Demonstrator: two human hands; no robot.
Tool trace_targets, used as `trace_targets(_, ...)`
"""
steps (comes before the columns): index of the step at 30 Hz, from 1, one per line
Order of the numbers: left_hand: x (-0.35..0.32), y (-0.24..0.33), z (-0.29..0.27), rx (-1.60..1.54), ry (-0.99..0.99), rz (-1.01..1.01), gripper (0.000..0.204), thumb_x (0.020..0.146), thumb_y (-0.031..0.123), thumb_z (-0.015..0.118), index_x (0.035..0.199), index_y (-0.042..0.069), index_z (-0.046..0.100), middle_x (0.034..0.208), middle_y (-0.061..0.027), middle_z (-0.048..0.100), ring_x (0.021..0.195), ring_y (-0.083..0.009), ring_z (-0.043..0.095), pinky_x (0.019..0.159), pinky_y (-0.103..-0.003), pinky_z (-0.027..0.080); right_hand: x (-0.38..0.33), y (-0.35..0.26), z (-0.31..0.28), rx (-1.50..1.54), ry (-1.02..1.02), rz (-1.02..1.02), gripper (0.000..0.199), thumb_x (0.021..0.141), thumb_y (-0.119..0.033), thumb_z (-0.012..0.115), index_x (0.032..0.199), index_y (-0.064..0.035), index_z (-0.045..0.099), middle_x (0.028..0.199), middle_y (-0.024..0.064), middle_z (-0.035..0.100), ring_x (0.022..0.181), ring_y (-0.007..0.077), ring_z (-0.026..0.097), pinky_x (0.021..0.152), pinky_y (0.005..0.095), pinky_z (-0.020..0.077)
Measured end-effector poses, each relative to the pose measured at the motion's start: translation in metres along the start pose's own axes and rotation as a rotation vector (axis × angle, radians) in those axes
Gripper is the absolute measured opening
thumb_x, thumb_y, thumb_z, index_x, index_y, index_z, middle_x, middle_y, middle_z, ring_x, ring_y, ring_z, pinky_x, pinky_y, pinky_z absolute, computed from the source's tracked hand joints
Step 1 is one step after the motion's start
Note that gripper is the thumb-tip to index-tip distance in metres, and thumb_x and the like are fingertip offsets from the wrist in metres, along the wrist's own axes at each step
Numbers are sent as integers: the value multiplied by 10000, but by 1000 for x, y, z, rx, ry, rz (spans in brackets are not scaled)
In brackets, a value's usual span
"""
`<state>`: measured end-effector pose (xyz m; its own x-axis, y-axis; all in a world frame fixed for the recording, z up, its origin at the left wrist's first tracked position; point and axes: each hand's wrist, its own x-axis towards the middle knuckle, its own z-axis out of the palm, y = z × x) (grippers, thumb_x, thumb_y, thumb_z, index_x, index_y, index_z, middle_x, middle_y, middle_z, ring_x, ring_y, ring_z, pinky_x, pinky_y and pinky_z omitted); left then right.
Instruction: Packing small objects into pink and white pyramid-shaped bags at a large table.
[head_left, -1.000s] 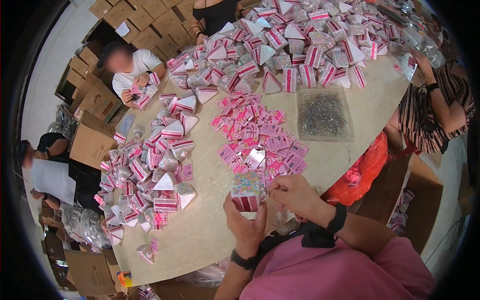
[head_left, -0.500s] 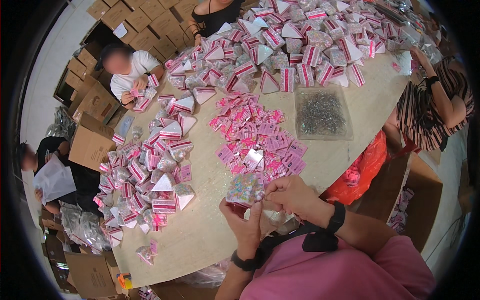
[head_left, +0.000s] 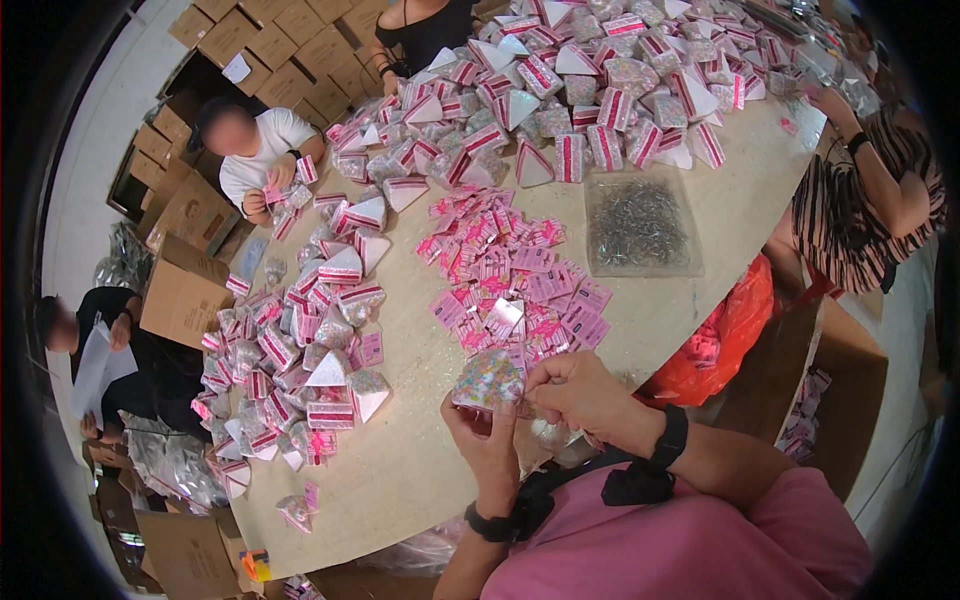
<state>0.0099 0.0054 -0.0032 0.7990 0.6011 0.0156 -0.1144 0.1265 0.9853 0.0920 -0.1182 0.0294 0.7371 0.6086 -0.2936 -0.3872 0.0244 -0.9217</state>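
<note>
My left hand [head_left: 483,437] is closed around a glittery cake-slice ornament [head_left: 489,378], white at its lower edge and speckled with pastel bits on top. My right hand [head_left: 590,398] presses up to the ornament's right side, thumb and fingers pinched together. Whatever lies in that pinch is too small to make out. Just beyond both hands spreads a heap of pink printed cards [head_left: 495,265]. A shallow clear tray [head_left: 645,271] full of thin metal pieces sits to the right of the cards.
Similar cake-slice ornaments are piled at the left [head_left: 300,350] and across the far side [head_left: 590,90]. A red plastic bag [head_left: 735,335] and an open carton [head_left: 850,400] stand at the right edge. Several co-workers surround the table [head_left: 420,400]; an orange-yellow tool [head_left: 256,566] lies on its near-left corner.
My hands keep almost the same pose, the right one still pinched against the ornament. At the far left, a person's white sheet has shifted and hangs more upright.
</note>
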Motion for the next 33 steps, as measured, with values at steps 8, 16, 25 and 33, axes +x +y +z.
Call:
trace_targets(8,-3,4,1,128,-10,105,663,775,53,703,1279,11,274,1159,-120,446,1067,-192,478,919,-330,400,-3,-7,-3,-35,-6,39,92,805,-84,575,794,-2,615,569,19,550,459,53,468,401,207,339)
trace_targets(16,1,-5,-5,194,-52,248,692,748,22,694,1285,11,259,1198,-127,404,1102,-211,461,954,-346,377,-2,-2,-12,237,-94,180,77,809,-92,595,780,-22,609,554,15,536,406,41,412,361,191,281)
trace_targets(25,-1,-2,-4,168,-25,188,709,736,3,696,1288,6,251,1180,-137,418,1105,-216,468,958,-354,380,-2,-3,-5,-103,-15,-20,88,830,-100,583,803,-24,617,573,9,542,449,40,445,393,193,335)
trace_targets(33,-2,-4,-5,152,-28,176,597,758,6,670,1231,15,305,1151,-109,445,1072,-190,485,923,-338,413,1,2,-5,-88,-56,1,89,829,-95,573,816,-16,613,569,16,541,439,41,429,384,202,320)
